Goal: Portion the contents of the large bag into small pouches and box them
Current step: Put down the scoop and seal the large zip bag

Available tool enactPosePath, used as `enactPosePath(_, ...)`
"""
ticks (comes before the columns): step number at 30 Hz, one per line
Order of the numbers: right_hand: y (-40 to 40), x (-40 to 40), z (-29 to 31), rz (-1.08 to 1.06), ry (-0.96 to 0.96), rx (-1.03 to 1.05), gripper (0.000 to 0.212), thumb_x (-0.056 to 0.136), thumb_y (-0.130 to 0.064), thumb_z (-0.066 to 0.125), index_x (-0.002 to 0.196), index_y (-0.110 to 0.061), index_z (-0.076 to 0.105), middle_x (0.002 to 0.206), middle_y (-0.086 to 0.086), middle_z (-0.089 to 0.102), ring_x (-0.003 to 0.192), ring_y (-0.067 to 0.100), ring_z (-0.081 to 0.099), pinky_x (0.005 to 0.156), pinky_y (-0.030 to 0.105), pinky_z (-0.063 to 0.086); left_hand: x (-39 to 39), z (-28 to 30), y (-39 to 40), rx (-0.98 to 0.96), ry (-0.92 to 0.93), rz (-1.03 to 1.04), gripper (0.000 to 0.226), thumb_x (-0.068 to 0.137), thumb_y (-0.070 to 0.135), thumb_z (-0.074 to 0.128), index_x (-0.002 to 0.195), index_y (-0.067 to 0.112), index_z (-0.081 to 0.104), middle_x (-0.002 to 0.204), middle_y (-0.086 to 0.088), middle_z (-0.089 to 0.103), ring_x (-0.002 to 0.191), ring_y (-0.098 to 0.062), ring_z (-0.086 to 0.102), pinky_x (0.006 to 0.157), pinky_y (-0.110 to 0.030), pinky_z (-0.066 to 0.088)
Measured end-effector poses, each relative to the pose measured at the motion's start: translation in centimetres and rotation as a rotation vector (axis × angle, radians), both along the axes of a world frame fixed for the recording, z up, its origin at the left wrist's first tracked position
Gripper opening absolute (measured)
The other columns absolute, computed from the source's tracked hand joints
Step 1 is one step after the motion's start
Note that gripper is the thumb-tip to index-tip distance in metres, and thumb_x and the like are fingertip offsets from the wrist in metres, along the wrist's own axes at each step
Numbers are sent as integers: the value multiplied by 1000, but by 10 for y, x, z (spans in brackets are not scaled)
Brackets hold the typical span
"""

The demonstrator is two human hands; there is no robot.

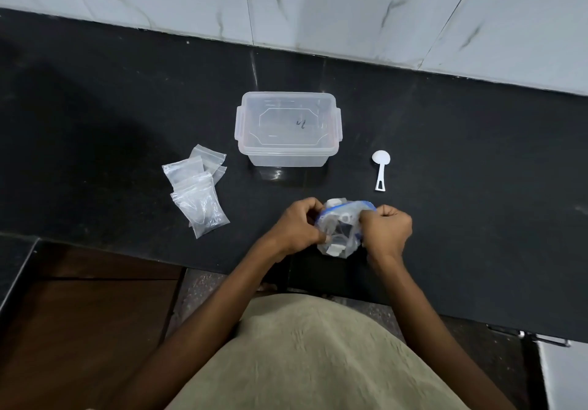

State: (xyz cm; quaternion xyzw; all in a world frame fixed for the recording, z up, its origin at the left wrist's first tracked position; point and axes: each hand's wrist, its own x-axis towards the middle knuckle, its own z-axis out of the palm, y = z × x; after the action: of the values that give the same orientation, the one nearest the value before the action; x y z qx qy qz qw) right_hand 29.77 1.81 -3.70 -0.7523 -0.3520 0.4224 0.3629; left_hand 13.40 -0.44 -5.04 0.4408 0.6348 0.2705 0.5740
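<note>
The large bag (pixel 340 228) sits at the near edge of the dark counter (pixel 127 123); the left hand (pixel 296 225) and right hand (pixel 386 228) pinch its blue-edged mouth from either side, probably to pull it apart; the small pouches (pixel 199 188), lidded box (pixel 288 128) and white scoop (pixel 381 167) lie within reach; the pale contents blur behind crumpled plastic.

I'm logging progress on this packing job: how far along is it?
Barely started. Done: nothing visible; the clear box holds no pouches, and its lid appears to be on. In hand: the left hand and right hand grip the large bag at its blue top. Left: filling the small pouches, which lie flat beside the box; the white scoop lies untouched.
</note>
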Motion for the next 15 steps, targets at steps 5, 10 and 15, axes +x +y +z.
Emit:
enactPosePath(5, 5, 1, 0, -114, 370, -208, 14, 71, 7, 52, 77, -2, 62, 46, 6, 44, 36, 16, 35, 36, 17, 24, -2, -1, -1, 273, 251, 94, 20, 68, -3, 78, 80, 10, 68, 79, 3, 68, 62, 0, 54, 60, -16, 48)
enactPosePath(10, 2, 9, 5, 212, 550, -312, 17, 58, -6, 66, 68, -12, 53, 64, 8, 51, 55, 18, 49, 51, 26, 42, -10, 0, 2, 340, 216, 317, 18, 70, -7, 71, 67, 6, 58, 58, 2, 55, 49, -1, 43, 47, -21, 41)
enactPosePath(15, -4, 13, -2, 482, 460, -118, 35, 71, 11, 80, 67, -13, 55, 72, 10, 57, 67, 21, 55, 61, 29, 51, -14, -5, 4, 464, 388, 452, 13, 60, -3, 57, 60, 8, 50, 57, 0, 49, 52, -8, 40, 49, -26, 37)
